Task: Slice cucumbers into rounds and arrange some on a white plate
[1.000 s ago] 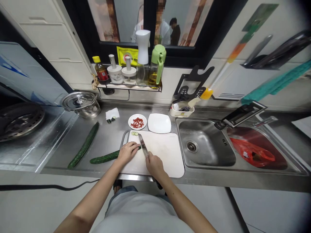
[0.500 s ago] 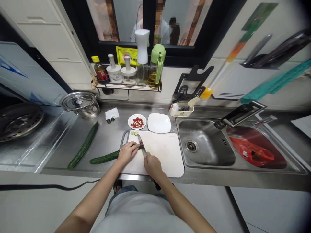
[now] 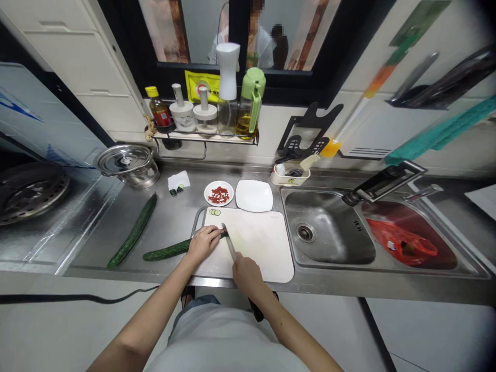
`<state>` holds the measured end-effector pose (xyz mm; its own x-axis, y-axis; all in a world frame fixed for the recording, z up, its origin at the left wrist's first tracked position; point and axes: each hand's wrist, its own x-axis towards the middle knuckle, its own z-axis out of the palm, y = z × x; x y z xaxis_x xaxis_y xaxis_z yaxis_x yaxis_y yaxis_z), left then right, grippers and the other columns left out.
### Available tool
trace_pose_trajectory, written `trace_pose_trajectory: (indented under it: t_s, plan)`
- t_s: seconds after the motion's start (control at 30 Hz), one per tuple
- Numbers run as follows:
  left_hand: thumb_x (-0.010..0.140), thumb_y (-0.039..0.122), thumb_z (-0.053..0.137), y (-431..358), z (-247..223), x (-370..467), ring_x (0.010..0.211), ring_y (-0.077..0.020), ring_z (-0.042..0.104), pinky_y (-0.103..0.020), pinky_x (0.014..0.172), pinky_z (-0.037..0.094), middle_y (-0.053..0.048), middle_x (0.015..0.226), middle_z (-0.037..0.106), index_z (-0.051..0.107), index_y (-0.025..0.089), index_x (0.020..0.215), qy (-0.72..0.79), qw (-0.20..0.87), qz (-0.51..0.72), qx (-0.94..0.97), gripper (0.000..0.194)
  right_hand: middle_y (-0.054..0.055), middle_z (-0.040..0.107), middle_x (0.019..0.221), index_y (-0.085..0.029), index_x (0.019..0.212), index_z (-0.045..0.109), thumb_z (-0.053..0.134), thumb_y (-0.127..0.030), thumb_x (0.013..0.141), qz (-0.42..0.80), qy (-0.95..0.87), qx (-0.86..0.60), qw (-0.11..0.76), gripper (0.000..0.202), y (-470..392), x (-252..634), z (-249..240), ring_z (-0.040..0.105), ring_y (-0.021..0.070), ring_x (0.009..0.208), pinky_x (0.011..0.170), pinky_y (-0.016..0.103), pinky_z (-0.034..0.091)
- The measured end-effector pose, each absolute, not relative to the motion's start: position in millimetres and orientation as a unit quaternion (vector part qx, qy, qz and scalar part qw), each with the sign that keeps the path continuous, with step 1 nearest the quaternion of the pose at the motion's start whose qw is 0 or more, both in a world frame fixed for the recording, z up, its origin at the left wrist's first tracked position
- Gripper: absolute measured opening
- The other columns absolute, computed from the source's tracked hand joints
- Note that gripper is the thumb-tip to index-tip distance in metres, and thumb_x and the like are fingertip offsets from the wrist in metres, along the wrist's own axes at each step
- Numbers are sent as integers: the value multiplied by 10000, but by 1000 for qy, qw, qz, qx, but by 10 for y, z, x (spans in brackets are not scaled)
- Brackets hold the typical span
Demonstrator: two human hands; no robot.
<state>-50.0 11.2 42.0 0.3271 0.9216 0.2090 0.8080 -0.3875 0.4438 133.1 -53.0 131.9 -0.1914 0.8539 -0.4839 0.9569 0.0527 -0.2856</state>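
My left hand (image 3: 204, 244) presses down on a long green cucumber (image 3: 166, 251), whose far part hangs over the left edge of the white cutting board (image 3: 259, 253). My right hand (image 3: 247, 275) is closed on the handle of a knife (image 3: 230, 245); its blade stands at the cucumber's cut end, beside my left fingertips. A few thin cucumber slices (image 3: 214, 212) lie at the board's upper left. Just behind the board are a small plate of red bits (image 3: 219, 195) and a white square plate (image 3: 253, 196). A second cucumber (image 3: 134, 232) lies on the steel counter to the left.
A lidded steel pot (image 3: 129, 165) stands at the back left, near a white tissue (image 3: 179, 181). Bottles and jars fill a wall rack (image 3: 205, 138). The sink (image 3: 329, 227) is on the right, with a red bag (image 3: 403, 243) in its side basin. People show through the window.
My right hand has drawn back slightly toward me and to the right, bringing the knife's tip from near the slices down to the cucumber's end. My left hand has hardly moved.
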Motion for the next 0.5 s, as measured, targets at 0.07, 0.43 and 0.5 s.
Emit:
trace_pose_trajectory:
  t_s: [0.07,0.43,0.5]
  plan:
    - [912,293,469,116,429,-502,986,-167,568,-280,863,457,-42,1069,642,664,283,1118,537,134,217,804,283,154,685,927,-109,1090,567,304,-128,909,-280,718,630,96,320,-557,1352,1330,632,227,908,723,282,411]
    - [905,291,481,122,422,-505,982,-167,572,-285,866,458,-40,1073,646,665,278,1109,535,139,220,804,275,164,675,975,-79,1119,566,324,-105,899,-276,718,631,97,328,-387,1255,1311,629,237,957,746,290,423]
    - [902,291,483,126,411,-507,987,-168,571,-283,865,458,-41,1077,646,666,278,1109,538,139,216,803,276,164,675,976,-84,1117,570,322,-101,897,-275,712,638,98,331,-343,1215,1297,632,236,962,751,290,426]
